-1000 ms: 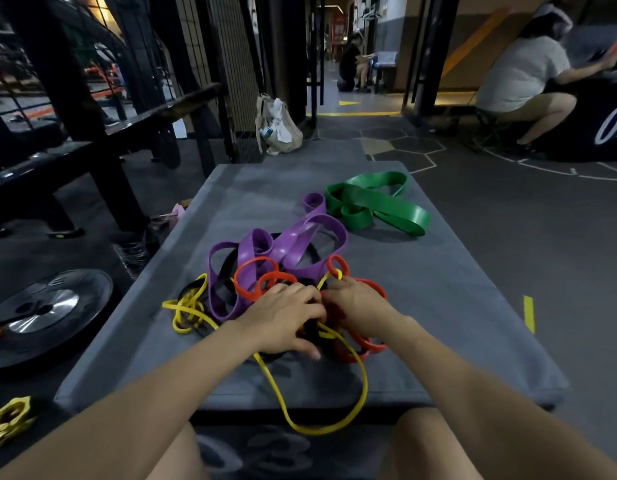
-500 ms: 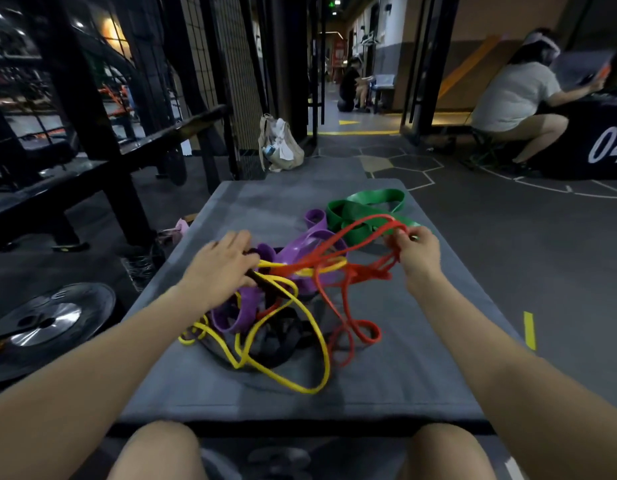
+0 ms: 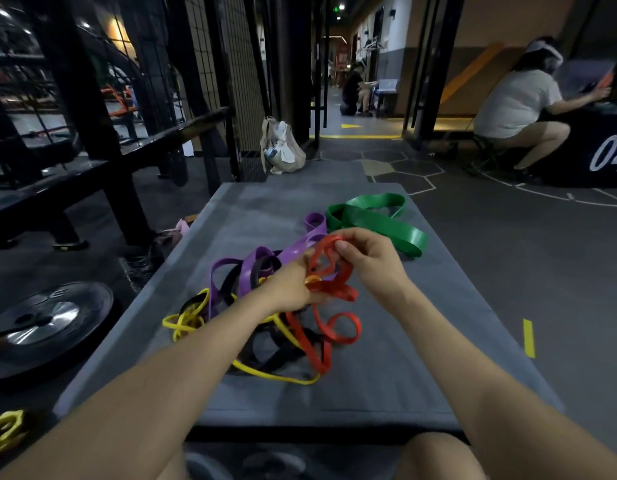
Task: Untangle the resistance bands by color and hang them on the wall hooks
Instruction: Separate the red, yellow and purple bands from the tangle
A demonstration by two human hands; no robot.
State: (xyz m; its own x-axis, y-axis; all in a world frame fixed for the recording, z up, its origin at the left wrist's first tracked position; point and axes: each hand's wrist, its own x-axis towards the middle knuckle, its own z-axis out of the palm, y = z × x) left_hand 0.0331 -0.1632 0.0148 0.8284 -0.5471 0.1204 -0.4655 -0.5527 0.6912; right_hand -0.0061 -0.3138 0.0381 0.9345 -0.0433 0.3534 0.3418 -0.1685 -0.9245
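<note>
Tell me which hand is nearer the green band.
Right. The right hand sits just short of the green band, gripping the red band; the left hand is farther back-left.

Both hands grip the red band above a grey mat, the left hand low, the right hand higher. Purple, yellow and black bands lie tangled to the left; a green band lies at the far right.

Floor: dark grey floor with white lines and yellow tape marks, frame right.
Foreground: grey padded mat, centre.
Left: black metal rack; weight plate at lower left.
Centre back: beige bag against mesh fencing; lit corridor beyond.
Upper right: seated person in a white shirt at a black box marked "04".
</note>
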